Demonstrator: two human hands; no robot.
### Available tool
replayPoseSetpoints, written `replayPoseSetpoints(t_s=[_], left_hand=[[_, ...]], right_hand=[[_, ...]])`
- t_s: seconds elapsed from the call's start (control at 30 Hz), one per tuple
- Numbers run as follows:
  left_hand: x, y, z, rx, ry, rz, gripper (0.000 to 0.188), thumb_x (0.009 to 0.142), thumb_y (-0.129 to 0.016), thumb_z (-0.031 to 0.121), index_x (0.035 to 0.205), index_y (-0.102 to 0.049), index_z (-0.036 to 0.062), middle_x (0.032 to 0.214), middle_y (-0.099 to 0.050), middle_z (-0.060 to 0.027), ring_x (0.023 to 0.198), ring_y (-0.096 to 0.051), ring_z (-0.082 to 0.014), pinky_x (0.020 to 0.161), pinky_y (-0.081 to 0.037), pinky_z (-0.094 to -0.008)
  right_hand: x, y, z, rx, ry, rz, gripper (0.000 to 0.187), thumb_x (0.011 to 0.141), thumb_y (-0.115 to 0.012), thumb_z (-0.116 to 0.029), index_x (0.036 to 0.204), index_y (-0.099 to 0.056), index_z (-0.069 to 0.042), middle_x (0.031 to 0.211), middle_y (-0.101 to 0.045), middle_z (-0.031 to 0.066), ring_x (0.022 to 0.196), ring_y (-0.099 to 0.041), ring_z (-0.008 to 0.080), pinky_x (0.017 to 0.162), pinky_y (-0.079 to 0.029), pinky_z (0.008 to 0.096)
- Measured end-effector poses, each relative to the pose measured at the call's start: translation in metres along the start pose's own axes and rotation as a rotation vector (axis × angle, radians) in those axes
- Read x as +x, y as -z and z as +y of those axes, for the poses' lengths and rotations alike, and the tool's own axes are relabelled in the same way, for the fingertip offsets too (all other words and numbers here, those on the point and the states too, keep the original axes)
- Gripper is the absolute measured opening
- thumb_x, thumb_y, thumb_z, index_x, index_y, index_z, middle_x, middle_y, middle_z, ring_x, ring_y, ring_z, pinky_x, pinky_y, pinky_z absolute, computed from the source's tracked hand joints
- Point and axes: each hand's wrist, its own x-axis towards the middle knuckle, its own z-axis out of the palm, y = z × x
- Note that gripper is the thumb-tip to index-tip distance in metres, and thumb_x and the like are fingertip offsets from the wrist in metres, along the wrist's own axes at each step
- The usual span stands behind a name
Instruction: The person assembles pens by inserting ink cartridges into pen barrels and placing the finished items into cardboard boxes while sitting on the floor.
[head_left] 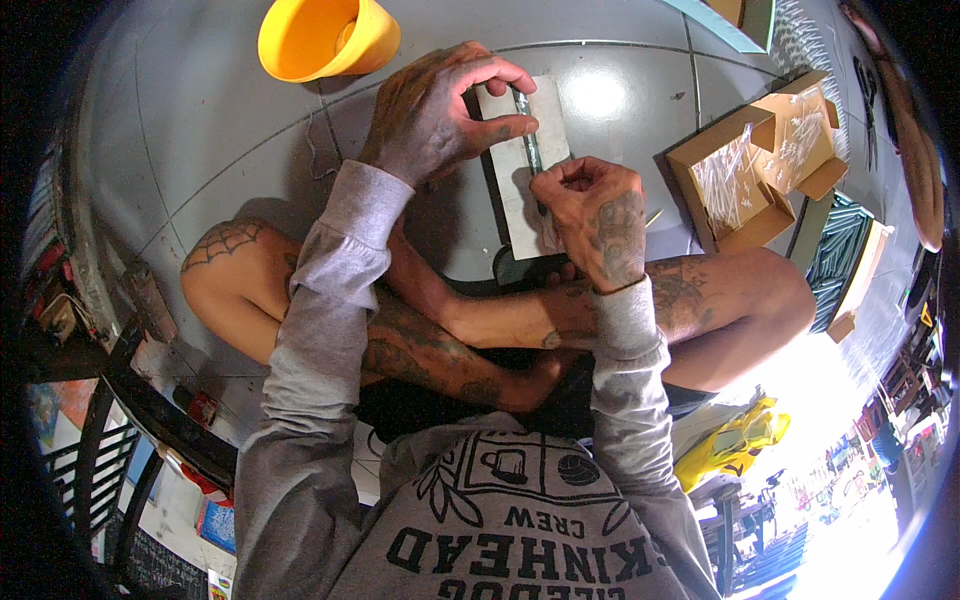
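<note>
Just beyond our crossed bare legs (pixel 500 320), our right hand (pixel 595 215) is the nearer of the two, its fingertips closed in a pinch on the near end of a slim, glossy dark-green tube (pixel 532 150). From that pinch the tube points away from us, its long axis leaning slightly left, nearly in line with the flat, off-white rectangular board (pixel 528 225) beneath it. Toward the tube's far end our left hand (pixel 430 115) reaches in from the left, thumb and forefinger curved with a gap between their tips; we cannot tell whether they press on it. To the right we see an open brown cardboard box (pixel 757 233) of thin white sticks (pixel 725 185); farther off, left, sits a yellow plastic bucket (pixel 375 45).
</note>
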Motion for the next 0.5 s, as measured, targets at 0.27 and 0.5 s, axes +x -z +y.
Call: replayPoseSetpoints(t_s=[0.27, 0.5], left_hand=[[0.0002, 0.0030, 0.0033, 0.009, -0.004, 0.003, 0.041, 0.073, -0.084, 0.049, 0.102, -0.074, 0.0215, 0.087, -0.065, 0.0006, 0.084, -0.068, -0.0189, 0.075, -0.054, -0.0355], [-0.0021, 0.0023, 0.0047, 0.030, 0.007, 0.015, 0.044, 0.072, -0.085, 0.051, 0.103, -0.074, 0.0221, 0.089, -0.066, 0.0007, 0.085, -0.068, -0.0192, 0.075, -0.054, -0.0360]], right_hand=[[-0.0024, -0.0013, 0.0019, -0.002, -0.014, 0.014, 0.024, 0.080, -0.080, -0.021, 0.080, -0.073, 0.003, 0.066, -0.068, 0.0049, 0.057, -0.060, 0.0085, 0.052, -0.048, 0.0248], [-0.0025, -0.0026, 0.0009, -0.020, 0.027, 0.037, 0.024, 0.079, -0.079, -0.019, 0.078, -0.072, 0.004, 0.066, -0.068, 0.0059, 0.058, -0.061, 0.0101, 0.056, -0.051, 0.0266]])
